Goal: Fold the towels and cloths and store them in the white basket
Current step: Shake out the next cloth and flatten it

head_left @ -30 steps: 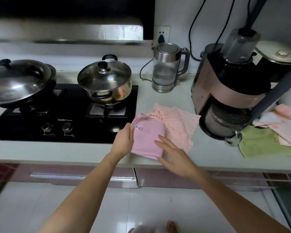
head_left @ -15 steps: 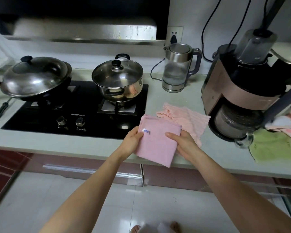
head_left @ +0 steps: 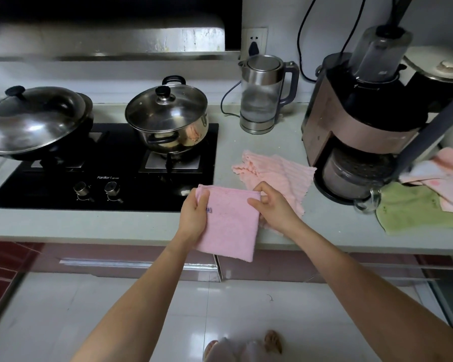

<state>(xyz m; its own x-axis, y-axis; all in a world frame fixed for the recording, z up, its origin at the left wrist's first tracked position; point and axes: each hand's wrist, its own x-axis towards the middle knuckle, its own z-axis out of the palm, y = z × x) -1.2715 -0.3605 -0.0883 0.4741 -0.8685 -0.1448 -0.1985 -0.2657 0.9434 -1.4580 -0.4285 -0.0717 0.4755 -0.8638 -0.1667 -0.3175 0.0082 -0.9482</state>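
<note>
A folded pink cloth (head_left: 232, 226) hangs over the counter's front edge, held up off the surface. My left hand (head_left: 194, 218) grips its left edge near a small blue label. My right hand (head_left: 272, 207) pinches its right edge near the top corner. Behind it a salmon ribbed towel (head_left: 275, 173) lies spread on the counter. At the right lie a green cloth (head_left: 419, 210) and a heap of light pink cloths (head_left: 447, 178). No white basket is in view.
A black gas hob (head_left: 50, 189) carries a lidded wok (head_left: 34, 121) and a lidded steel pot (head_left: 168, 118). A glass kettle (head_left: 262, 95) stands at the back. A large blender machine (head_left: 358, 121) sits right of the towels. A grey bar (head_left: 434, 126) slants at right.
The pink cloth has been lifted from the counter and drawn toward me; both hands now hold its side edges, where before my right hand lay flat on it.
</note>
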